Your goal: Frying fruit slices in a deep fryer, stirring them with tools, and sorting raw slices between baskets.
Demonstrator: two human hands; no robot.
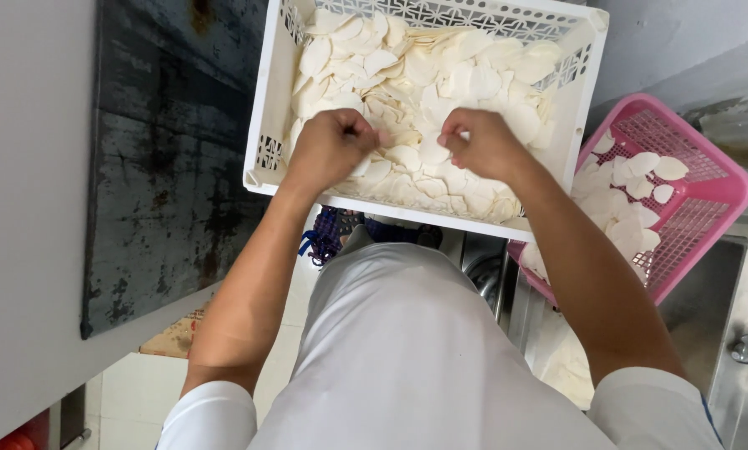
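A dark, rust-stained metal sheet (165, 167) is standing along the left, its right edge running just beside the white crate (266, 108), leaving only a narrow gap there. The crate, of moulded plastic with latticed walls, is sitting straight ahead of the person, its near rim (407, 215) lying close above the waist of the white shirt (407, 350). It is nearly filling with thin, pale, flat slices (407, 67), rounded and irregular in outline, matt and overlapping loosely.

The left hand (328, 148) is hovering over the near left part of the heap, fingers curling in tightly, nearly closing; fingertips are pinching at a slice, though the grip itself is mostly hidden under the knuckles. The right hand (478, 143) is working just beside it, apart by a small gap, fingers likewise curling and pinching the edge of a slice (434, 152) lying on the heap. Both forearms are crossing the near rim.

To the right, a pink basket (707, 183) of fine plastic mesh is tilting, its corner sitting close beside the crate's right wall. It is holding a thinner layer of the same slices (632, 200), with bare mesh showing along its far side. Grey metal surfaces (724, 308) are lying beneath and beyond it.
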